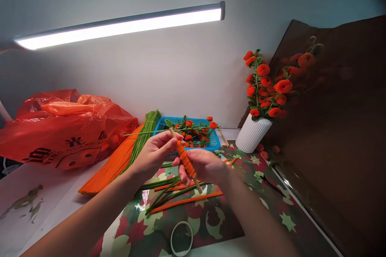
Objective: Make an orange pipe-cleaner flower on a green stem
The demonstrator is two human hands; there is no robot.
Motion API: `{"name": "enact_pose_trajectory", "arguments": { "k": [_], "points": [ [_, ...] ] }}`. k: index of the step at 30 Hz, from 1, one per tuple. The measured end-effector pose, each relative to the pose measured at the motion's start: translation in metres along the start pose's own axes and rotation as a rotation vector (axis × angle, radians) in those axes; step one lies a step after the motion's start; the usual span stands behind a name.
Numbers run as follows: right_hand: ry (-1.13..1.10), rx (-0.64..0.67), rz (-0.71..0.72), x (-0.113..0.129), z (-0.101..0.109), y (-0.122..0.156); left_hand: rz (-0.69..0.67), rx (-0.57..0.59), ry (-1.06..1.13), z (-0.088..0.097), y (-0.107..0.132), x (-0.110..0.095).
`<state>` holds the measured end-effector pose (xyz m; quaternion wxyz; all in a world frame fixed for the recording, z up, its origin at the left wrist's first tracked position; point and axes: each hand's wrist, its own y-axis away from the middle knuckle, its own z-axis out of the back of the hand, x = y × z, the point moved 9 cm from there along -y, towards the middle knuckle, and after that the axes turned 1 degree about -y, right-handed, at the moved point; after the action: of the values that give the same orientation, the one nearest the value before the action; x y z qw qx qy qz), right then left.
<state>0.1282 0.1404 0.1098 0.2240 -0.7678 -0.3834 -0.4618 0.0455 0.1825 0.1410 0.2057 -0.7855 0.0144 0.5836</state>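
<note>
Nearest us we count one pale tape ring [172,239] on the camouflage-patterned mat [223,231]. Just beyond lie several loose orange strips [187,202] and green strips [163,197], overlapping too much for us to count exactly. Above them we hold one wooden stick [198,185] in the air, our left hand [158,148] pinching near its upper end, our right hand [206,164] with fingers curled around its lower part. One orange coil [187,161] wraps the stick: fuzzy, ridged, closely wound, with bare wood showing at both ends; the whole tilts, top leftward. Farther off we see one orange bundle [110,166], one green bundle [144,134], one red bag [87,126], one blue basket [216,141] of uncounted small flowers, and one white vase [253,134] with orange blooms.
</note>
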Motion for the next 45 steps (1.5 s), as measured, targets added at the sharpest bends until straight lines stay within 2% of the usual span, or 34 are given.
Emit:
{"name": "enact_pose_trajectory", "arguments": {
  "k": [2, 5, 7, 9, 15, 19, 27, 30, 34, 36, 40, 45],
  "points": [
    [-0.041, -0.004, 0.038, 0.001, 0.001, 0.000, -0.005, 0.036, 0.006, -0.003, 0.001, -0.003],
    [-0.062, -0.047, 0.099, 0.005, 0.003, 0.000, 0.039, 0.190, -0.022, -0.016, 0.003, -0.004],
    [-0.051, -0.073, 0.089, 0.006, 0.002, 0.000, 0.066, 0.295, -0.045, -0.026, 0.006, -0.004],
    [-0.021, -0.100, 0.072, 0.006, 0.001, 0.000, 0.056, 0.332, -0.077, -0.028, 0.006, -0.006],
    [0.004, -0.194, 0.140, 0.013, -0.005, 0.001, -0.012, 0.301, -0.231, -0.023, 0.004, -0.014],
    [0.064, -0.198, 0.193, 0.016, -0.009, -0.001, -0.031, 0.297, -0.236, -0.025, 0.005, -0.020],
    [0.137, -0.358, 0.333, 0.021, -0.001, -0.002, -0.017, 0.227, -0.200, -0.027, 0.007, -0.021],
    [0.082, -0.331, 0.293, 0.019, 0.000, -0.002, 0.011, 0.245, -0.186, -0.028, 0.007, -0.019],
    [-0.019, -0.219, 0.149, 0.009, -0.004, -0.002, 0.063, 0.324, -0.160, -0.032, 0.008, -0.015],
    [-0.057, -0.191, 0.120, 0.007, -0.005, -0.002, 0.054, 0.316, -0.185, -0.031, 0.006, -0.016],
    [-0.106, -0.181, 0.117, 0.004, -0.006, -0.003, 0.012, 0.263, -0.240, -0.027, 0.003, -0.017],
    [-0.116, -0.210, 0.161, 0.003, -0.006, -0.005, 0.006, 0.255, -0.235, -0.025, 0.002, -0.016]
  ]
}}
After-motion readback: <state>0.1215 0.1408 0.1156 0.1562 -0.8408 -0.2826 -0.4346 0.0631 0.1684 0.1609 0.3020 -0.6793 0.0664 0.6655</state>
